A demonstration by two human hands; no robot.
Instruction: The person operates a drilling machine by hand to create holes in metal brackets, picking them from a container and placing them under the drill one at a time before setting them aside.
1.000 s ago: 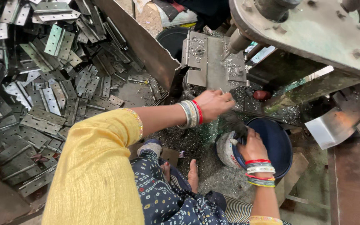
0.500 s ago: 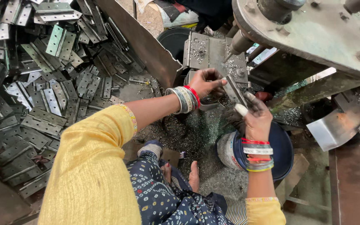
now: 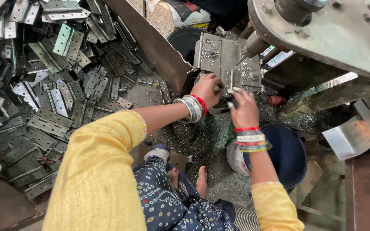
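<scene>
Both hands meet at the front edge of the grey metal fixture plate (image 3: 225,57) under the press. Curled around a small dark piece, the left hand (image 3: 206,89) appears to steady it against the plate; what the piece is cannot be told. With fingers spread narrow and pointing down at the same spot, the right hand (image 3: 243,111) seems to pinch or align something small. Just below the right wrist sits a dark blue tub (image 3: 290,156), close enough for quick reach. To the left, a heap of flat drilled hinge plates (image 3: 48,85) lies on the floor, behind a slanted metal sheet (image 3: 155,42) that keeps it off the work spot.
</scene>
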